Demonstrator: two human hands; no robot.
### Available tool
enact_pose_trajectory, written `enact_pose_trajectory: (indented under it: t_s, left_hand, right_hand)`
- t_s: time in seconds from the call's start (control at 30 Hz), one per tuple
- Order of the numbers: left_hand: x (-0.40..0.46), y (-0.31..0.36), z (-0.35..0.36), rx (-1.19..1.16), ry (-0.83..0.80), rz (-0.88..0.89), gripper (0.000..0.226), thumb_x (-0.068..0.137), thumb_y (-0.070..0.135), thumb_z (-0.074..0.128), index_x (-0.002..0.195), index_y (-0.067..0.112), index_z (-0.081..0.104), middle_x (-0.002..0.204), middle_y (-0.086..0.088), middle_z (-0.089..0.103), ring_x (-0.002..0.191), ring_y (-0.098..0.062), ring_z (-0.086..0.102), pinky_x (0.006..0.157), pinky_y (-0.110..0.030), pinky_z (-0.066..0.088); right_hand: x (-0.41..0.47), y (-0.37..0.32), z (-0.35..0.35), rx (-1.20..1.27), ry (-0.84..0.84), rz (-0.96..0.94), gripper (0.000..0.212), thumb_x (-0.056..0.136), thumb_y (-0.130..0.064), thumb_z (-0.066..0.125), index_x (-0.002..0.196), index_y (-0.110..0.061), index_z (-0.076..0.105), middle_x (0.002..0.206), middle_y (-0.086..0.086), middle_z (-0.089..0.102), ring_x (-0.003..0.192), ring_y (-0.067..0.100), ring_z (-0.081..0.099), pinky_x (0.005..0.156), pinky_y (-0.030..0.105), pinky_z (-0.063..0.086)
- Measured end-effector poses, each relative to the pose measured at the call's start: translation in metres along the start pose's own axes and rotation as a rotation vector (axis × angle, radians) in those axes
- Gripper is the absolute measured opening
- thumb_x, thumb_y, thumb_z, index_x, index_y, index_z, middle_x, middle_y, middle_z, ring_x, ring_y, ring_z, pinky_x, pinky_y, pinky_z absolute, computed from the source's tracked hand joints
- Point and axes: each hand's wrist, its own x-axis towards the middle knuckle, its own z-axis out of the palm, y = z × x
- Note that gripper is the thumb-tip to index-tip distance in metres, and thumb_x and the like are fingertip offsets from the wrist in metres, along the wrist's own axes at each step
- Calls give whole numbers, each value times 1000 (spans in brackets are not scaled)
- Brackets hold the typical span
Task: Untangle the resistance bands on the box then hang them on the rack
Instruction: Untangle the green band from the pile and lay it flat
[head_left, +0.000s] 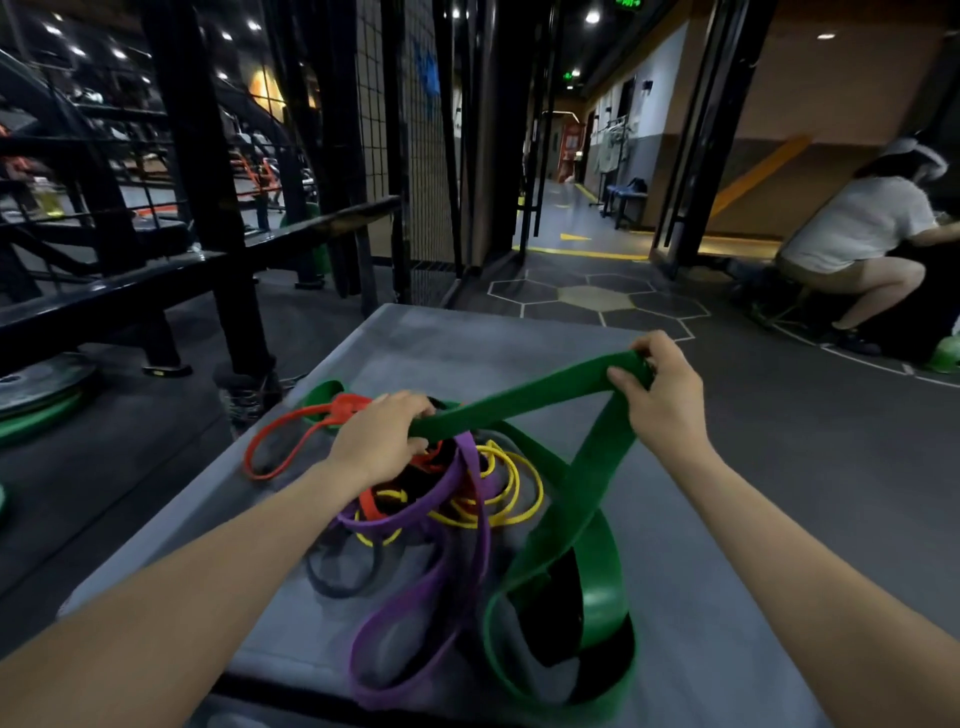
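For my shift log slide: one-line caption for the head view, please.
Both hands, left hand and right hand, pull the wide green resistance band out of a tangle of coloured bands on the grey box.

Wide green band (524, 402), purple band (431, 587), thin yellow band (511, 488), red band (291, 431), black band (337, 584); grey box (467, 338).

One head-worn wide-angle view — forward and down, close over the box (415, 332) — no second view.
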Motion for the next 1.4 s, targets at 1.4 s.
enact_pose_trajectory:
  t_s: [1.4]
  left_hand:
    - [53,55,-49,-712,60,101,12,91,11,56,84,16,66,84,1,66,81,-10,60,82,-27,45]
  right_hand:
    - [22,-57,51,-63,-336,-185,44,94,-34,49,130,-8,50,130,7,51,123,19,45,97,24,33]
